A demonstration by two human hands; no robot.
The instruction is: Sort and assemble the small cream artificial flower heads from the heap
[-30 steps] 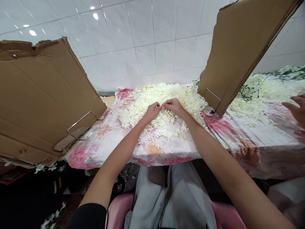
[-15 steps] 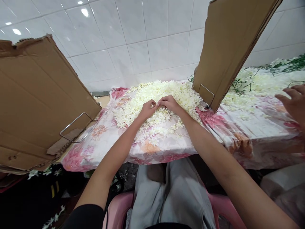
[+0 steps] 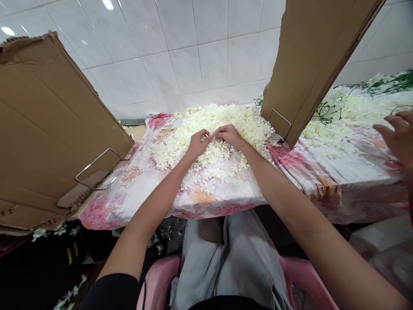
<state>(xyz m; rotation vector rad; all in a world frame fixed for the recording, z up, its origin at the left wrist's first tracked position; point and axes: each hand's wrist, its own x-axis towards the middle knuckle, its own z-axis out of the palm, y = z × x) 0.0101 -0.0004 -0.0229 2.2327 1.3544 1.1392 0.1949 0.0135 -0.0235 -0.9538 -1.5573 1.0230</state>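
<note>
A wide heap of small cream-white flowers point(image 3: 238, 116) lies on a table with a floral tablecloth point(image 3: 109, 202). Over the middle of the heap my left hand point(image 3: 199, 143) and my right hand point(image 3: 228, 134) meet at the fingertips. Both hands are closed in a pinch, thumbs against forefingers. Whatever sits between the fingers is too small to make out against the pale blossoms. Loose flowers point(image 3: 208, 186) are scattered in front of the heap, nearer the table's edge.
Cardboard panels in wire holders stand at the left point(image 3: 61, 125) and right point(image 3: 303, 56). Past the right one lie more flowers point(image 3: 342, 103) with green stems, and another person's hand point(image 3: 398, 135). A tiled wall point(image 3: 180, 69) closes the back.
The view has shifted slightly. My hands stay together over the heap, with the fingers of the left slightly rearranged. The other person's hand at the right has changed little.
</note>
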